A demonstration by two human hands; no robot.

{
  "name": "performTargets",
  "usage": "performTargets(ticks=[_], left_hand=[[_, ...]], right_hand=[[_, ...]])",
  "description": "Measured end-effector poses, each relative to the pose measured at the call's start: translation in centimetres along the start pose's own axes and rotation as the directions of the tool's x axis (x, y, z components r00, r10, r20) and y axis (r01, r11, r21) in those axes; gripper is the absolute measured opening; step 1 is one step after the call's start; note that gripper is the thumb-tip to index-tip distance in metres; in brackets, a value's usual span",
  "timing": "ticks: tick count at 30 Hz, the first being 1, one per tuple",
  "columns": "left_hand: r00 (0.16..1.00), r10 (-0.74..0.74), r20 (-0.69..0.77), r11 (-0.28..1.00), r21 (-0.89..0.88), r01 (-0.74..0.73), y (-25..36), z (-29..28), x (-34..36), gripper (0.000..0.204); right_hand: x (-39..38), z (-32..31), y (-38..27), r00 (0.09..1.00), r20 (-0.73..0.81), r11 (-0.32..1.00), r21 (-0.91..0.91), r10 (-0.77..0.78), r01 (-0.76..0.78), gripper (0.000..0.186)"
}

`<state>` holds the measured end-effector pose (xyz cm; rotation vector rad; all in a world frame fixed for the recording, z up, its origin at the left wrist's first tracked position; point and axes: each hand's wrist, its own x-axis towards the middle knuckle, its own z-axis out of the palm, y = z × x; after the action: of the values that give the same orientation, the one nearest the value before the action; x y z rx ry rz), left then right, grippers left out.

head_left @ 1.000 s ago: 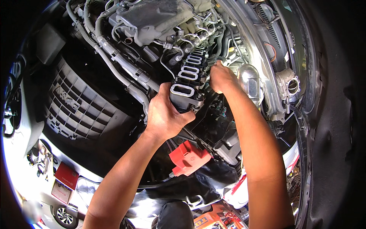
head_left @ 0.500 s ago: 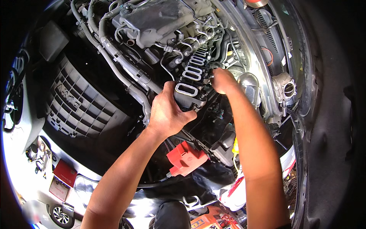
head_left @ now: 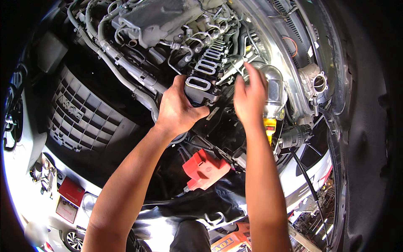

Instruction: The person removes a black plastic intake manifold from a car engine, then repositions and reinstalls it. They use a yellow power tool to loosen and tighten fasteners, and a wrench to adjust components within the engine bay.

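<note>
Right hand [head_left: 252,95] drawn back from manifold [head_left: 197,94]

By the wrapped fingers of the left hand [head_left: 176,109], the manifold's near end is still clasped, beside the engine [head_left: 161,19]. The right hand, blurred, is held apart, half open, nothing visible in it. A yellow piece [head_left: 270,124] is now exposed rightward.
</note>
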<state>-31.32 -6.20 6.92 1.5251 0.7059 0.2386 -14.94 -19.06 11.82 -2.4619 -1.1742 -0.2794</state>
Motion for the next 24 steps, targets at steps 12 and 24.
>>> performTargets(ticks=[12, 24], left_hand=[[1.000, -0.018, 0.015, 0.943, -0.331, 0.022, -2.4, 1.2, -0.9, 0.069], [0.999, -0.003, -0.041, 0.967, -0.254, -0.008, -2.2, 4.5, -1.5, 0.074]], right_hand=[[-18.7, -4.8, 4.8, 0.979, 0.186, 0.989, -0.103, -0.086, 0.107, 0.056], [-19.7, -4.4, 5.5, 0.983, 0.171, 0.995, -0.062, -0.063, 0.075, 0.059]])
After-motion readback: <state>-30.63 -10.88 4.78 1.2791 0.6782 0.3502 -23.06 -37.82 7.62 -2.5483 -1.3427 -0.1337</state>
